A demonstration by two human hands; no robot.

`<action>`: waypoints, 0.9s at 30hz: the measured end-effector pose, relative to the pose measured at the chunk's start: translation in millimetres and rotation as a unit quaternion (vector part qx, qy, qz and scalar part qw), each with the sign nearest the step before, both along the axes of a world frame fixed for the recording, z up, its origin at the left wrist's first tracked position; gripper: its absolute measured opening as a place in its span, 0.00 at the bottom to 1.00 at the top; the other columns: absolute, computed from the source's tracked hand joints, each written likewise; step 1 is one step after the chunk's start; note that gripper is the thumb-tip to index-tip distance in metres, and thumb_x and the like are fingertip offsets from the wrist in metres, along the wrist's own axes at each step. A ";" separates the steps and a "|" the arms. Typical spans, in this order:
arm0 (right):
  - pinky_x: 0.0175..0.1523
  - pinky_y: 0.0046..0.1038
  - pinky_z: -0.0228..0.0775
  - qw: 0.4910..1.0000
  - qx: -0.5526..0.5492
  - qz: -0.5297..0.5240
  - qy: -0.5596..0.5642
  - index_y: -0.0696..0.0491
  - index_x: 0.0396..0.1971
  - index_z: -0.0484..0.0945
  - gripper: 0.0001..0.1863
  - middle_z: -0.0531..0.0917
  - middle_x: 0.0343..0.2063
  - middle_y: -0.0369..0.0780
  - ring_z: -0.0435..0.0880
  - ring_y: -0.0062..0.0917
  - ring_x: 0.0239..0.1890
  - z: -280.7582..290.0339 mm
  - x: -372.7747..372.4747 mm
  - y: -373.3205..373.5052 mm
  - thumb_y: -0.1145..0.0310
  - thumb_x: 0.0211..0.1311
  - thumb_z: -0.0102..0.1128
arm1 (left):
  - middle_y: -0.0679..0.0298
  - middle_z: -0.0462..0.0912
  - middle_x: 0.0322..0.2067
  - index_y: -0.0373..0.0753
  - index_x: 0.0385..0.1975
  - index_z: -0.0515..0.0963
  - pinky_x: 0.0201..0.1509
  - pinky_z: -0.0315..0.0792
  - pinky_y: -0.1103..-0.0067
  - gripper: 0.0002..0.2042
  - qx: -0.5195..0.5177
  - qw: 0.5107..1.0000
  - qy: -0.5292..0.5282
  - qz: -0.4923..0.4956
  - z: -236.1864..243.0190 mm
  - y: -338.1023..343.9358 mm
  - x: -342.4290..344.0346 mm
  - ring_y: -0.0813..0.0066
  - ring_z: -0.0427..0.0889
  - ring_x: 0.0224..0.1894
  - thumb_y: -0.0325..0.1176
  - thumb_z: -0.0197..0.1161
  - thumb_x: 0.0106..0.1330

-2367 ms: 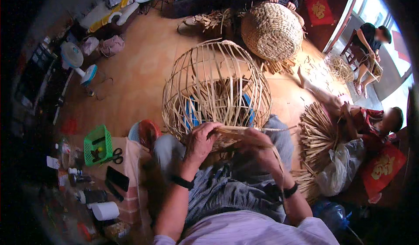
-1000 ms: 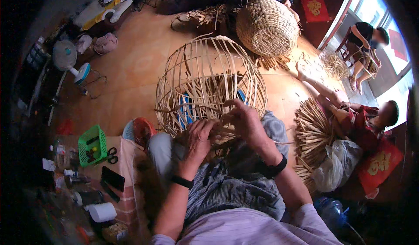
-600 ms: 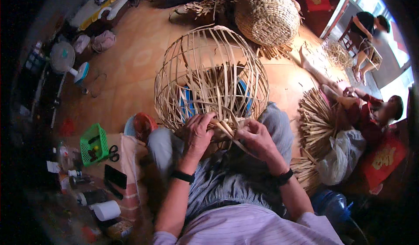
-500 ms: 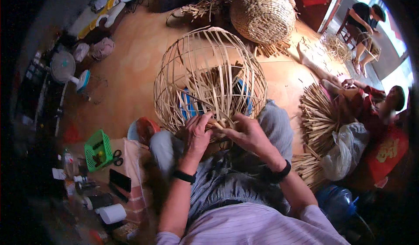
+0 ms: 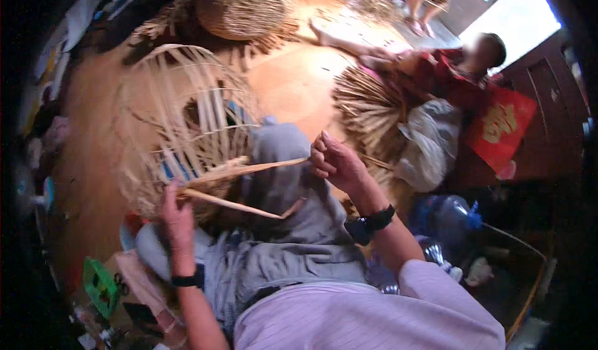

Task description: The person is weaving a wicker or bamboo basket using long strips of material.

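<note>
A round, open-weave basket frame [image 5: 212,110] of pale strips leans before my knees, its bars spaced apart and blurred by motion. At its near edge my left hand [image 5: 179,219] is closed, thumb and fingers pinching the weave where loose strips come out. My right hand [image 5: 336,163] is raised to the right, its fingers closed on the end of a long tan plant strip [image 5: 255,167]. That strip runs taut back to the basket's near edge. Below it, a second loose strip [image 5: 233,205] reaches over my lap, touched by neither hand. Something blue shows through the bars.
A finished-looking woven basket [image 5: 246,7] stands at the back. To the right lie a fan of stalks [image 5: 364,100], a white plastic bag [image 5: 430,141] and a large blue water bottle [image 5: 445,219]. A person in red [image 5: 445,69] sits beyond. A green plastic basket [image 5: 101,287] is lower left.
My view has swung right, so the basket frame appears further left. My right hand has moved away from my left, drawing a strip out to the right.
</note>
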State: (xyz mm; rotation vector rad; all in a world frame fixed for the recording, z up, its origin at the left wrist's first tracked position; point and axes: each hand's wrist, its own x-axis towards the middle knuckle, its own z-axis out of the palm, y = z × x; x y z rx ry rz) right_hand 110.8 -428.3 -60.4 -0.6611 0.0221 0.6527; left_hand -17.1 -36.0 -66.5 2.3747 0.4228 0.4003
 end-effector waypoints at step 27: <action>0.47 0.52 0.77 0.433 -0.871 0.145 -0.182 0.57 0.46 0.81 0.15 0.84 0.32 0.55 0.86 0.52 0.40 -285.1 -114.2 -262.5 0.63 0.70 0.52 | 0.54 0.86 0.49 0.41 0.58 0.77 0.59 0.75 0.68 0.29 0.133 0.991 -0.009 0.017 -0.6 13.6 4.9 0.56 0.84 0.52 0.21 0.75 0.53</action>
